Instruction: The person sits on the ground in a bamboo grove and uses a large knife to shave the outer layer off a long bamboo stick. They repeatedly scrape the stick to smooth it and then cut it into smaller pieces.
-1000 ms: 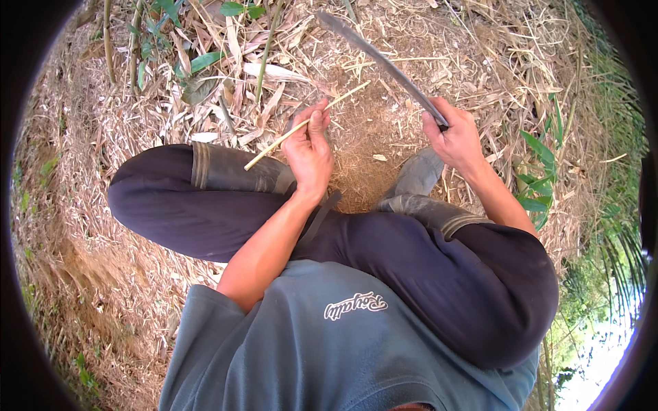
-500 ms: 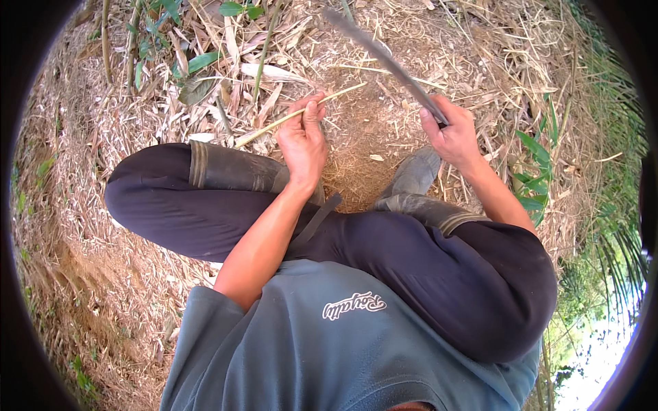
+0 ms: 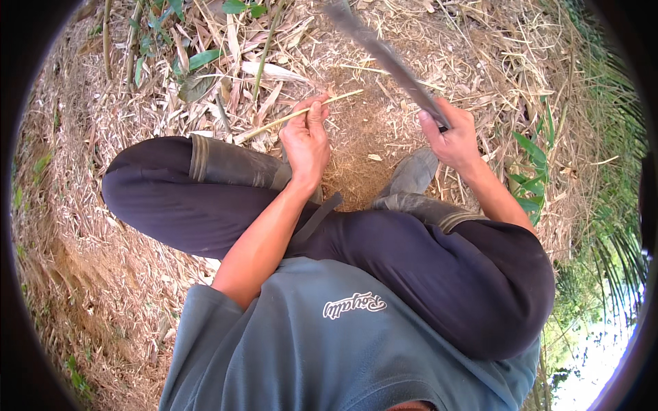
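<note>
A thin, pale yellow-green stick (image 3: 274, 124) is pinched between the thumb and fingers of my left hand (image 3: 306, 140). It slants up to the right, its far tip over bare soil between my boots. My right hand (image 3: 454, 137) is wrapped round the near end of a machete (image 3: 391, 61), whose handle is mostly hidden in the grip. The long dark blade points up and to the left, and its far end is slightly blurred. Blade and stick are apart.
Dry leaves and plant shavings (image 3: 171, 103) litter the ground. Thin upright stems (image 3: 269, 48) stand at the upper left. Green leaves (image 3: 534, 161) grow beside my right forearm. My boots (image 3: 240, 163) and bent knees frame the space under my hands.
The machete's blade has turned a little, showing more of its flat side. My left hand and the stick have shifted very slightly right and down.
</note>
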The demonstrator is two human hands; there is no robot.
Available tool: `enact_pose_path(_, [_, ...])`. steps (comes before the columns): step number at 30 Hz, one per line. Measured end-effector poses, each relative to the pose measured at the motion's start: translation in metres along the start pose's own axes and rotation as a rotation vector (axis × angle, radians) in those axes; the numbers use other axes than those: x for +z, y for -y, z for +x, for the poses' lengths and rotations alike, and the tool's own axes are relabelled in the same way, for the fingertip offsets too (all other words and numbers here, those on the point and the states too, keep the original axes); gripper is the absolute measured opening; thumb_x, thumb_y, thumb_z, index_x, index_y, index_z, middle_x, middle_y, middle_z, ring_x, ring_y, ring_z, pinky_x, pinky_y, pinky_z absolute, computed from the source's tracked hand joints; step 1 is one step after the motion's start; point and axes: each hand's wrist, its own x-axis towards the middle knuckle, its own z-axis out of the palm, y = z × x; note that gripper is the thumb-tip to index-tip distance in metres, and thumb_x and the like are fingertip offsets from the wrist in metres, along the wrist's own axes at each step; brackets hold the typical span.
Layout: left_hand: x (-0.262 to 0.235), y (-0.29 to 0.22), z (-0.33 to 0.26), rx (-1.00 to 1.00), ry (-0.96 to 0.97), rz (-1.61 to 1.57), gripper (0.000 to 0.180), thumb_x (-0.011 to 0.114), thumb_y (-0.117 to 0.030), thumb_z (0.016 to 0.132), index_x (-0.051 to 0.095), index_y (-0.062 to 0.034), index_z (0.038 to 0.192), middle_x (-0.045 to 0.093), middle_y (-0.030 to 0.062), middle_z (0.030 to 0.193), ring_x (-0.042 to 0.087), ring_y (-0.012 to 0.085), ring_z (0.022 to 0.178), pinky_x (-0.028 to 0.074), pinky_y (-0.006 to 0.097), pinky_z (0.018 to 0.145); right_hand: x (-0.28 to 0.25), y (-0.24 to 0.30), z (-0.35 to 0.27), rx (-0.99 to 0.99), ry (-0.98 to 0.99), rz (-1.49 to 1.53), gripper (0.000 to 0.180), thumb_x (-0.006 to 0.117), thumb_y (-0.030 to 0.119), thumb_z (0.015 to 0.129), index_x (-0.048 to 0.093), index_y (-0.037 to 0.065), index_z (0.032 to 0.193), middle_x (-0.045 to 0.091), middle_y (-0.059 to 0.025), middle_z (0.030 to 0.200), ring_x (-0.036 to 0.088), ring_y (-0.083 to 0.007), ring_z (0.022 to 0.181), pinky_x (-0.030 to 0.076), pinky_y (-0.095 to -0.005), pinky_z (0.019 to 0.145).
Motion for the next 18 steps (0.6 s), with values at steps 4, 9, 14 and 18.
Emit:
enact_pose_path(4, [-0.001, 0.001, 0.001, 0.01, 0.016, -0.005, 0.022, 0.055, -0.012, 0.104, 0.069, 0.004, 0.11, 0.073, 0.0099, 0.102, 0.068, 0.0131, 0.088, 0.059, 0.028, 0.085, 0.024, -0.066, -0.017, 0.218, 0.31, -0.351, 0.019, 0.061, 0.019, 0.089, 0.063, 0.002, 0.097, 0.066, -0.0203, 0.071, 0.068, -0.038, 0.071, 0.053, -0.0496, 0.065])
enact_pose_path(9, [-0.006, -0.008, -0.005, -0.009, -0.029, -0.036, 0.023, 0.053, -0.012, 0.104, 0.066, 0.005, 0.113, 0.071, 0.0125, 0.107, 0.068, 0.0159, 0.098, 0.058, 0.029, 0.088, 0.002, -0.07, 0.01, 0.449, 0.519, -0.414, 0.025, 0.061, 0.02, 0.085, 0.068, -0.002, 0.093, 0.069, -0.0267, 0.083, 0.069, -0.0413, 0.082, 0.056, -0.0495, 0.077])
enact_pose_path(14, [-0.012, -0.011, -0.005, -0.03, -0.062, -0.184, 0.023, 0.053, -0.013, 0.104, 0.064, 0.0052, 0.115, 0.068, 0.0139, 0.115, 0.067, 0.0181, 0.102, 0.058, 0.029, 0.09, -0.01, -0.05, -0.002, 0.381, 0.314, -0.335, 0.029, 0.061, 0.022, 0.086, 0.067, -0.005, 0.094, 0.066, -0.0276, 0.076, 0.068, -0.0424, 0.075, 0.053, -0.0489, 0.074])
enact_pose_path(18, [-0.008, 0.008, -0.006, -0.075, -0.075, -0.244, 0.023, 0.053, -0.012, 0.104, 0.065, 0.0066, 0.113, 0.067, 0.0116, 0.112, 0.067, 0.0174, 0.101, 0.058, 0.029, 0.09, -0.007, -0.045, -0.009, 0.429, 0.289, -0.309, 0.029, 0.059, 0.022, 0.087, 0.066, -0.004, 0.097, 0.065, -0.0276, 0.071, 0.066, -0.0449, 0.072, 0.052, -0.0501, 0.073])
